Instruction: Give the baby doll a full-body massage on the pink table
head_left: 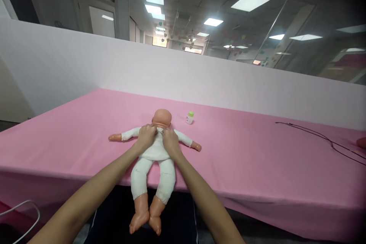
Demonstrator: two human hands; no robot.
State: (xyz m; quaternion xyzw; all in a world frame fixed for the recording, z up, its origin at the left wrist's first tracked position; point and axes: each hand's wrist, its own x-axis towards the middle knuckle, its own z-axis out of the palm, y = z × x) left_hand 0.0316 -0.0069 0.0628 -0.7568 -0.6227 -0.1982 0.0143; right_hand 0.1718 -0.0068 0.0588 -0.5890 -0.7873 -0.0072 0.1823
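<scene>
A baby doll [156, 152] with a soft white cloth body lies stretched out on the pink-covered table, its bare head away from me. No face shows on the head, only a smooth rounded surface. Its arms spread to both sides, and its legs hang over the near edge toward my lap. My left hand [146, 135] is closed on the doll's upper body at the left shoulder, below the neck. Mirroring it, my right hand [170, 141] is closed at the right shoulder. The fingertips of both hands meet the cloth near the neck and are partly hidden.
Beyond the doll's right arm stands a small white bottle [190, 117] with a green cap. A thin black cable [314, 133] runs over the pink cloth [243, 152] at the right. Behind the table rises a white low wall [171, 72] with glass above. A white cord [36, 213] hangs at lower left.
</scene>
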